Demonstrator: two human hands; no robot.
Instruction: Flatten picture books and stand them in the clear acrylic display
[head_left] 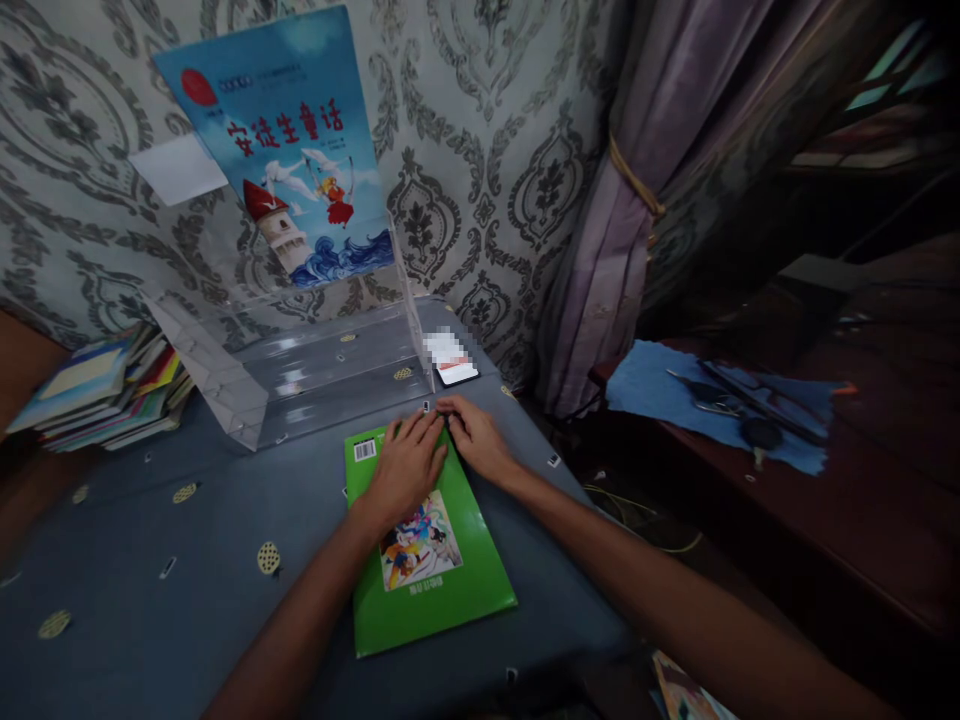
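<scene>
A green book (pixel 480 570) with a colourful picture and a barcode lies closed on the cloth-covered table, its barcode end away from me. My left hand (pixel 409 462) rests flat on its cover, fingers stretched toward the far edge. Beside the book's far right corner is my right hand (pixel 478 438), its fingers extended and slightly bent; whether they touch the book's edge is hard to see. Beyond both hands, a blue storybook (pixel 300 120) with red Chinese title characters stands upright at a clear acrylic rack (pixel 315 410).
A phone (pixel 454 365) with a lit screen lies right of the rack. Several books form a stack (pixel 112 390) at the left. Right of the table, a blue cloth (pixel 652 390) holds dark tools on a brown surface (pixel 780 530). A tied curtain (pixel 600 250) hangs behind.
</scene>
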